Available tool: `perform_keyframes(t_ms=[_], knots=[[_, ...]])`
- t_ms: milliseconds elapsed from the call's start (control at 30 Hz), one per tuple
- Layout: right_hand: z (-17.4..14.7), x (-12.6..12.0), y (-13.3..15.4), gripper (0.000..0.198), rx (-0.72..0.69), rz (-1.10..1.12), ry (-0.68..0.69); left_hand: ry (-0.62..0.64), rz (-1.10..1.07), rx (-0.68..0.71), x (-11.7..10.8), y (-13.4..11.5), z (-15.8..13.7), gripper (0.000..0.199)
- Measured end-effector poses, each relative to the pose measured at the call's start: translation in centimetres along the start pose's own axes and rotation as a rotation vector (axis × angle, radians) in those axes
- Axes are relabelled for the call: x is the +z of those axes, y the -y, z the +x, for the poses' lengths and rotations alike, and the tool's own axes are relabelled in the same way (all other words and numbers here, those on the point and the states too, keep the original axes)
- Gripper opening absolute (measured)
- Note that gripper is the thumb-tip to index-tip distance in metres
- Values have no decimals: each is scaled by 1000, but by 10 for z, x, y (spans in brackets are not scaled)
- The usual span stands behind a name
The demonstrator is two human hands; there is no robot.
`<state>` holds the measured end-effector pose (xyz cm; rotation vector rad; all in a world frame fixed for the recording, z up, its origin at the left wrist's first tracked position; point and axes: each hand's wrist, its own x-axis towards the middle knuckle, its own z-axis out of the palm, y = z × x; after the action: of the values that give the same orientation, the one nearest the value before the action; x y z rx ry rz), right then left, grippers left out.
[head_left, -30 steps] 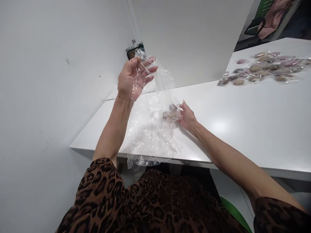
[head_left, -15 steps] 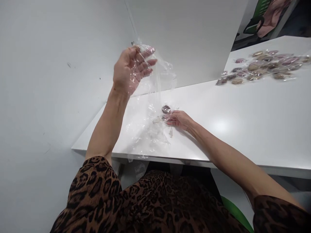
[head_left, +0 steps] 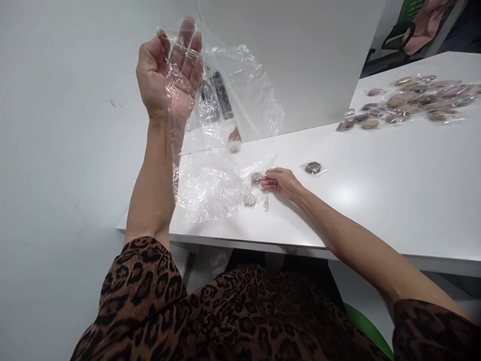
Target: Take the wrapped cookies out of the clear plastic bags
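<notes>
My left hand is raised at the upper left, its fingers curved and partly spread behind shiny film. From it hangs a large clear plastic bag, held up above the white table and crumpled lower down. My right hand rests low over the table with its fingers stretched out. Its fingertips reach the edge of a small dark round piece in clear wrap. Just in front lies a pale wrapped round piece. Beyond my right wrist is a dark brown wrapped round piece.
Many wrapped round pieces, brown, tan and pink, lie spread at the far right of the white table. A white panel stands along the table's back. A pale wall bounds the left side. A green chair shows at lower right.
My left hand has risen and moved left, lifting and spreading the bag. A dark wrapped piece now lies to the right of my right hand, which has hardly moved.
</notes>
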<state>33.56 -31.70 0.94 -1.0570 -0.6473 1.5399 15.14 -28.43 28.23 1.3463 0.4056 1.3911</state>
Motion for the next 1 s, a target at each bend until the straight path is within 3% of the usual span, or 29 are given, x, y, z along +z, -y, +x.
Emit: perform_keyframes(t_ms=[100,200,333,467,700,800,900,1000], knots=[[-5,2,4,6,-93,26,100,24,26,1,3,1,-4,32],[-8,4,7,16,-132,93,130,76,-5,-43,8,7,-15,32],[-6,4,5,35,-94,134,52,79,-29,-95,13,18,-31,35],[-6,4,2,44,-49,182,97,89,-37,-54,16,28,-45,30],[-10,4,2,43,-71,199,289,-29,112,-59,26,37,-72,37],[-12,3,7,34,-125,168,341,-130,149,-101,15,38,-81,39],[-14,1,15,26,-208,244,263,-156,168,-177,-10,45,-88,28],[-17,-1,23,18,-278,230,206,-142,286,-341,-35,65,-98,12]])
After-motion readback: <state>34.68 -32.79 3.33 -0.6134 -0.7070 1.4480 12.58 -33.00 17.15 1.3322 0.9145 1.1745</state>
